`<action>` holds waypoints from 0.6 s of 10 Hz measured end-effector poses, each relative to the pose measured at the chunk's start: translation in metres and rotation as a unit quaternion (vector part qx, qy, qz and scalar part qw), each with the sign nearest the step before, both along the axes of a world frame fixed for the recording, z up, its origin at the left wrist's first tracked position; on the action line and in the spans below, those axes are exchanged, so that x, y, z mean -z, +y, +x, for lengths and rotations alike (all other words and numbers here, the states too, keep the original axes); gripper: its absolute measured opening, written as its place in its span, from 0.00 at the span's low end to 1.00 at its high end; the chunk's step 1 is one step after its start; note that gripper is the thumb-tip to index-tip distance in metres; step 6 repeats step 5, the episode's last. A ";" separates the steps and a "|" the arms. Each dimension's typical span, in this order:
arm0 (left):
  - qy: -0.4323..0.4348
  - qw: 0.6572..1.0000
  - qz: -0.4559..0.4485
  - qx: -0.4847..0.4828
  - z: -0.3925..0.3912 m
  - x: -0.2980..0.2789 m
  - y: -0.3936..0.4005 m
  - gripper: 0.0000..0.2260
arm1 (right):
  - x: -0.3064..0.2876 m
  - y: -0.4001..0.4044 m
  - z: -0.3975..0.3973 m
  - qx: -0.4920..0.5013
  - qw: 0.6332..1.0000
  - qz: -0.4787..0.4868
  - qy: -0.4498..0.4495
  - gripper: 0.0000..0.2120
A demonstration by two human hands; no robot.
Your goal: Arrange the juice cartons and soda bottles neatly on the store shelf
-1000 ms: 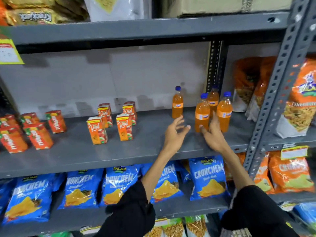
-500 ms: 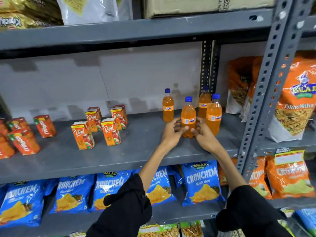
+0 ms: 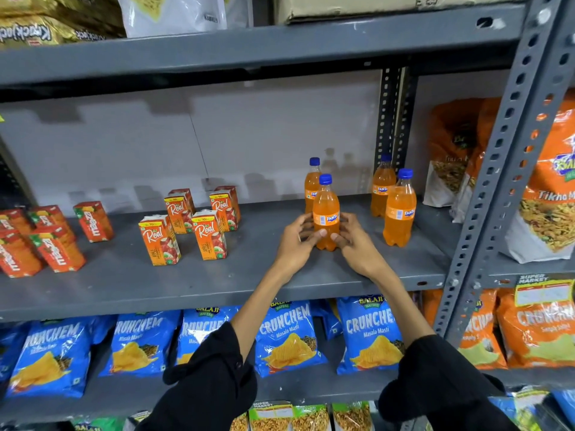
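An orange Fanta bottle (image 3: 325, 213) with a blue cap stands upright on the grey middle shelf (image 3: 217, 284). My left hand (image 3: 297, 239) and my right hand (image 3: 353, 241) both clasp its lower half. A second bottle (image 3: 311, 185) stands right behind it. Two more bottles (image 3: 399, 209) stand as a pair to the right, apart from the held one. Several orange Real juice cartons (image 3: 208, 234) stand in two rows left of the bottles. Red Maaza cartons (image 3: 56, 247) sit further left, some tilted.
A perforated grey upright (image 3: 494, 181) bounds the shelf on the right, with large orange snack bags (image 3: 550, 194) beyond it. Blue Crunchem chip bags (image 3: 286, 337) fill the shelf below. Bags and a cardboard box (image 3: 373, 7) rest on the shelf above.
Both hands reached in and closed on the front bottle, then slid it left, away from the right pair and in front of the lone back bottle.
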State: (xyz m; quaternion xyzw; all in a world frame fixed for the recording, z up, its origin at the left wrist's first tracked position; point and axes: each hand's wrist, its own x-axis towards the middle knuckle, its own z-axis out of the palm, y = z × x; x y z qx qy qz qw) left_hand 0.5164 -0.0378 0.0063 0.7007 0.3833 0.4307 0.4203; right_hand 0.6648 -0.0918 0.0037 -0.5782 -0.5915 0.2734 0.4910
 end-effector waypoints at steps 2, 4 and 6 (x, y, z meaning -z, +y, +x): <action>0.006 1.000 0.001 -0.020 -0.001 -0.001 -0.003 0.26 | 0.001 -0.001 0.001 0.007 0.999 0.002 -0.034 0.24; 0.025 1.000 0.014 -0.001 -0.010 -0.003 -0.010 0.29 | 0.009 -0.009 -0.014 0.096 0.987 0.004 -0.126 0.32; 0.057 0.998 0.041 -0.004 -0.025 -0.001 -0.021 0.29 | 0.012 -0.022 -0.029 0.177 0.972 0.042 -0.150 0.35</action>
